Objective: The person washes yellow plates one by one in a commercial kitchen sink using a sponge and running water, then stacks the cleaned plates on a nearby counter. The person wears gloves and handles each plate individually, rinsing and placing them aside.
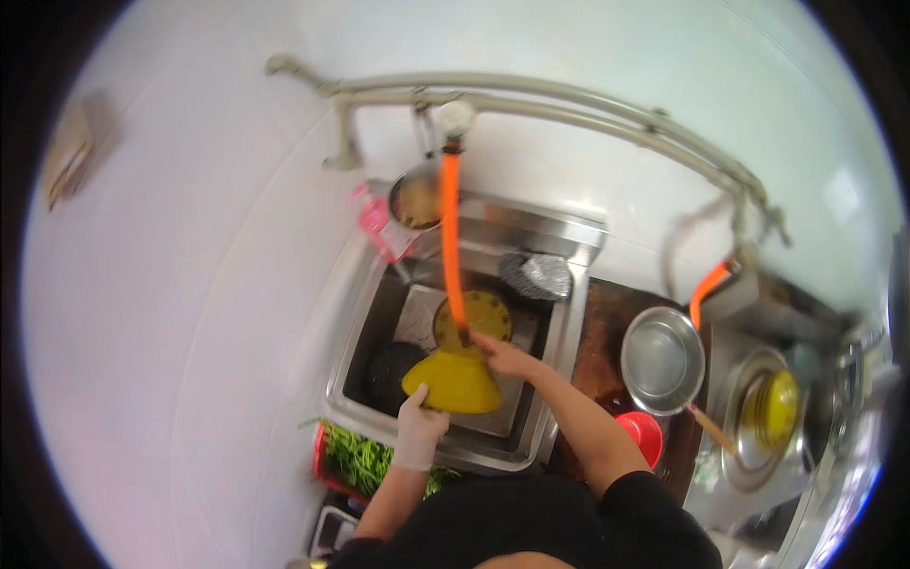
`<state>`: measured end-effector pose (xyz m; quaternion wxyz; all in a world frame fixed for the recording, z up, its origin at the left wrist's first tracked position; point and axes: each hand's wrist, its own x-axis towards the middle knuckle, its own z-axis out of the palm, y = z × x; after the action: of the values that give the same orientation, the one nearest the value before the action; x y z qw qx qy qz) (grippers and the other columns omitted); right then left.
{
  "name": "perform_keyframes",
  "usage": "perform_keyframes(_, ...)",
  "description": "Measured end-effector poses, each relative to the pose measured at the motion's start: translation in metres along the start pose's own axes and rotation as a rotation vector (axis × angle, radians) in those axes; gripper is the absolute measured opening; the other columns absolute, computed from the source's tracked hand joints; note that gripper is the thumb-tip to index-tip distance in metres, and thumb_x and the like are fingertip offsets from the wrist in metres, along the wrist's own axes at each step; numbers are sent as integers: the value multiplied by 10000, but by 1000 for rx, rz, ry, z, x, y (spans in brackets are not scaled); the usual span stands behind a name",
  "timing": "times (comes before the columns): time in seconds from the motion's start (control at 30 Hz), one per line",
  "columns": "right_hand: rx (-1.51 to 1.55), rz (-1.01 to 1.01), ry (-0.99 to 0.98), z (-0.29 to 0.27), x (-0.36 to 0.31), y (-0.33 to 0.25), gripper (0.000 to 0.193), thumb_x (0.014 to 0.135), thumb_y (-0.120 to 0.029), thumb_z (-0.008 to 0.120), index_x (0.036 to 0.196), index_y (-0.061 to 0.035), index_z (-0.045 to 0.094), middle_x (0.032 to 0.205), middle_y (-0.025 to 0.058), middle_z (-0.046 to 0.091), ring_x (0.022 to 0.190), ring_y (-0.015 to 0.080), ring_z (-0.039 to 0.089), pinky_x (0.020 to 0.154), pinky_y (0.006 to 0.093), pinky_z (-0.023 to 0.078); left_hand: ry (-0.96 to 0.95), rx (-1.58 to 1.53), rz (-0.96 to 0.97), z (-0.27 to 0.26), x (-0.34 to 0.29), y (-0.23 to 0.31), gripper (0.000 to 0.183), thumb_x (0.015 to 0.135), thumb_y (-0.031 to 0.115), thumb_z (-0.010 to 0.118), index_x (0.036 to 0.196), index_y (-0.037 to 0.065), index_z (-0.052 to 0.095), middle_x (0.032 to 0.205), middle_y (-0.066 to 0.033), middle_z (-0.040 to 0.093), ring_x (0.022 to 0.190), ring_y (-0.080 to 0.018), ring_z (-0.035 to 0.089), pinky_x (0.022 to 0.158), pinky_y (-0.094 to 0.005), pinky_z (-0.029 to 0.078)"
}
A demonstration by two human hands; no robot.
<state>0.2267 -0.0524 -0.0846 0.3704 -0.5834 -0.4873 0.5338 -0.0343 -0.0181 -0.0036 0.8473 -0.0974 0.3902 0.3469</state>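
Note:
My left hand [420, 422], in a pale thin glove, grips the near edge of a yellow bowl [455, 384] and holds it tilted over the sink. Bare, my right hand [502, 357] is closed at the lower end of an orange hose [451, 242], just above the bowl's far rim; its fingertips are slightly blurred. The hose hangs from a white tap fitting [456, 118]. Beneath, in the steel sink [550, 379], lies a round yellow strainer-like dish [488, 318] with dark spots around its edge. A dark round thing [387, 370] sits at the sink's left.
A pink pump bottle [382, 228] and a metal pot [409, 199] stand behind the sink. Silvery scrubbers [542, 276] lie at its back right corner. Leafy greens [358, 462] fill a red basket at front left. Rightward are a water-filled pan [664, 360] and a red bowl [643, 434].

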Motion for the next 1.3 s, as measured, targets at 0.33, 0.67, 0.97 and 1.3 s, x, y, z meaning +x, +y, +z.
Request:
perform_keyframes(0.33, 184, 132, 551, 41, -128, 10, 377, 1051, -136, 633, 1405, -14, 594, 1156, 174, 763, 1073, 264, 765, 853, 412, 625, -400, 475, 147, 112, -67, -71, 335, 1104, 149, 566, 1418, 31, 564, 1406, -123, 643, 1324, -286, 615, 1131, -486, 512)
perform_keyframes(0.67, 360, -260, 1822, -127, -369, -3, 488, 1116, -388, 559, 1156, 94, 619, 864, 207, 750, 733, 279, 750, 743, 427, 638, 40, 965, 589, 43, 137, -83, 453, 1029, 108, 704, 1413, -48, 523, 1391, -194, 611, 1174, -317, 665, 1021, -419, 578)
perform_keyframes(0.97, 1044, -350, 2333, -256, -577, 18, 379, 1088, -299, 463, 1027, 61, 567, 811, 157, 676, 573, 256, 622, 629, 418, 632, 390, 1057, 51, -38, 213, -65, 594, 1080, 255, 629, 1557, -28, 416, 1564, -267, 453, 1266, -464, 597, 1047, -585, 550)
perform_keyframes(1.3, 1249, -324, 2179, -257, -599, 25, 353, 1115, -303, 375, 960, -47, 562, 759, 60, 610, 579, 209, 572, 720, 458, 623, 281, 894, 165, -34, 240, -28, 393, 999, 220, 663, 1301, -28, 614, 1319, -240, 625, 1130, -402, 664, 962, -504, 567)
